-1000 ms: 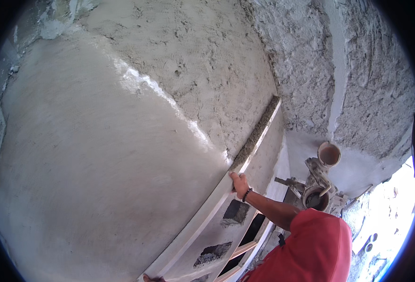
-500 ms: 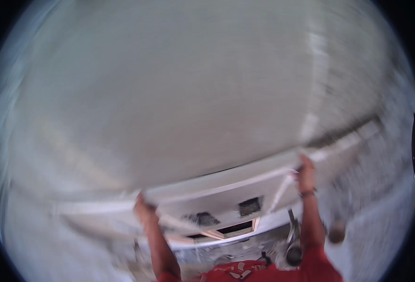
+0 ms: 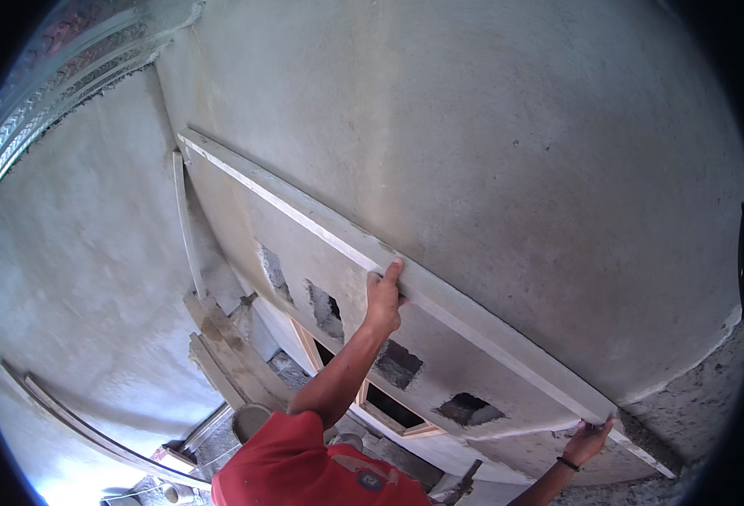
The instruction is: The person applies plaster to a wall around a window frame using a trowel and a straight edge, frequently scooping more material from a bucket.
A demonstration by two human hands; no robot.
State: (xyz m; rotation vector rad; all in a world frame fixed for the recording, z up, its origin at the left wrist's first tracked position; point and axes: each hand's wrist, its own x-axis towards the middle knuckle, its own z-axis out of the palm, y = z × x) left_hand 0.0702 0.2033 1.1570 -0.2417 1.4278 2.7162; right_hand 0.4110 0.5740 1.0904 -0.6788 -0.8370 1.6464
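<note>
A long, straight, pale screed bar (image 3: 490, 337) lies slantwise against a smooth grey plastered wall (image 3: 557, 169), its upper end at the left and its lower end at the right. My left hand (image 3: 384, 297) grips it near the middle, thumb on the front face and fingers under the lower edge. Close to the lower right end, my right hand (image 3: 589, 443) holds the bar from below, a dark band on the wrist. Part of the right hand's fingers is hidden behind the bar.
Several rough holes, one a square hole (image 3: 470, 409), pierce the wall below the bar. A wood-framed opening (image 3: 397, 413) sits lower. Planks (image 3: 241, 363) stand at the left near a side wall (image 3: 77, 228). Rough plaster (image 3: 709, 396) borders the right; corrugated sheeting (image 3: 77, 84) is upper left.
The bar has gone from a slight rise toward the right to a steep fall toward the right. My right hand is lower, my left higher and further right. The view has also turned and sharpened.
</note>
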